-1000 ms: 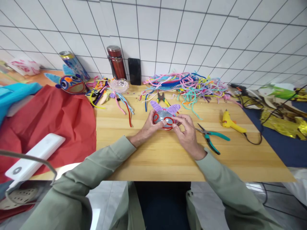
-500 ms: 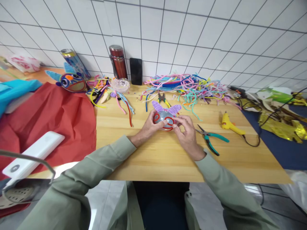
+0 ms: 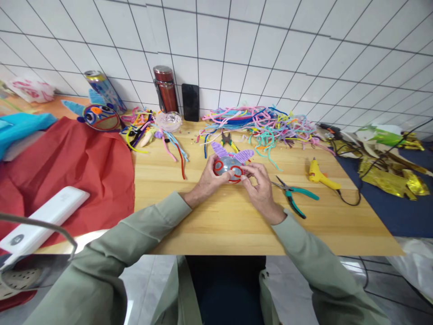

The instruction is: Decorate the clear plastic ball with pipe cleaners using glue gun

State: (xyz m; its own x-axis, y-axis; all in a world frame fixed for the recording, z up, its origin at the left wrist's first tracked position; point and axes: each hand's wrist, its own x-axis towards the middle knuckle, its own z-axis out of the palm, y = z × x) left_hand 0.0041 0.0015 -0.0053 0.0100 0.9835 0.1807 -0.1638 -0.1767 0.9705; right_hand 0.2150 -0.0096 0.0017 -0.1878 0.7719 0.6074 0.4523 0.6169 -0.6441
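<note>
A clear, rounded plastic shell (image 3: pixel 224 165) with red pipe-cleaner curls and two purple pipe-cleaner ears (image 3: pixel 244 156) is held just above the wooden table. My left hand (image 3: pixel 214 176) wraps around its left side, thumb lying across the front. On the right side, my right hand (image 3: pixel 258 183) pinches at the red pipe cleaner (image 3: pixel 236 171) along the shell's edge; its thumb and forefinger are closed there. Cutting pliers (image 3: pixel 227 139) with yellow handles lie right behind the shell. Teal-handled long-nose pliers (image 3: pixel 293 195) rest to the right of my right hand.
A tangle of pipe cleaners (image 3: pixel 257 118) lies along the wall. A yellow glue gun (image 3: pixel 320 175) with its cord sits at the right. Left stand a red flask (image 3: pixel 165 90), a phone (image 3: pixel 190 103) and a finished-looking eared piece (image 3: pixel 101 117). A white power bank (image 3: pixel 47 216) rests on red cloth (image 3: pixel 101 180).
The view has shifted slightly, so most things sit a little further left. My right thumb and fingers have moved slightly along the shell's right edge; both hands keep their hold.
</note>
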